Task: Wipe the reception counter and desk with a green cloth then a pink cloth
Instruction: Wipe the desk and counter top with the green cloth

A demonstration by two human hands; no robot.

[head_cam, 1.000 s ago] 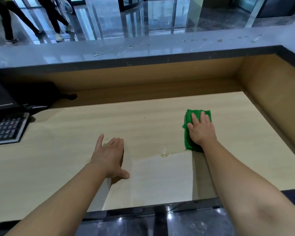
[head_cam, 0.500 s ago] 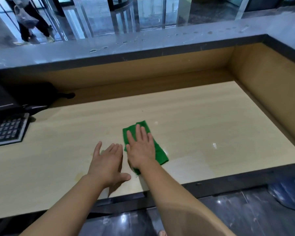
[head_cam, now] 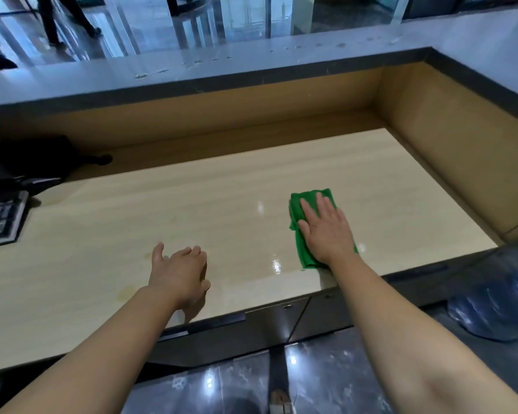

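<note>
Left hand (head_cam: pixel 178 271), right hand (head_cam: pixel 326 234) bare; forearms bare to frame edge.

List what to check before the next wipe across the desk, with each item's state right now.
1. Right hand flat on the green cloth: ok.
2. Green cloth lying on the desk: ok.
3. Left hand apart from the cloth: ok, it rests on the desk.
4. Desk free of stains: not ok, yellowish stains show beside the left hand.
5. Counter free of spots: not ok, a row of spots shows.
6. Pink cloth ready: cannot tell, none in view.
</note>
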